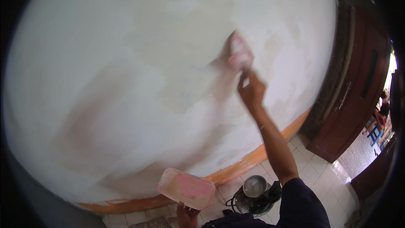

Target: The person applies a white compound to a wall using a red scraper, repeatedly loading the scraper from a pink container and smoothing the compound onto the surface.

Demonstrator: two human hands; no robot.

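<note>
My right hand (253, 89) is raised to the wall, its fingers closed round a pink-and-white putty knife (241, 52). Motion blurs the blade, which lies at or very close to the wall surface (168, 50). The wall is white, with uneven beige-grey patches around the blade. Low down by the wall, my left hand (187, 214) grips the near edge of a shallow rectangular plastic tub (187, 188). Pink and cream smears coat the inside of that tub. Part of my left hand is hidden beneath it.
Below my right arm, a grey metal pot (255, 186) stands on a dark round object (249, 202). An orange band (244, 162) runs along the wall's foot above pale floor tiles (310, 166). At right is a brown wooden door (356, 84); a person (382, 112) sits outside beside a blue stool (374, 135).
</note>
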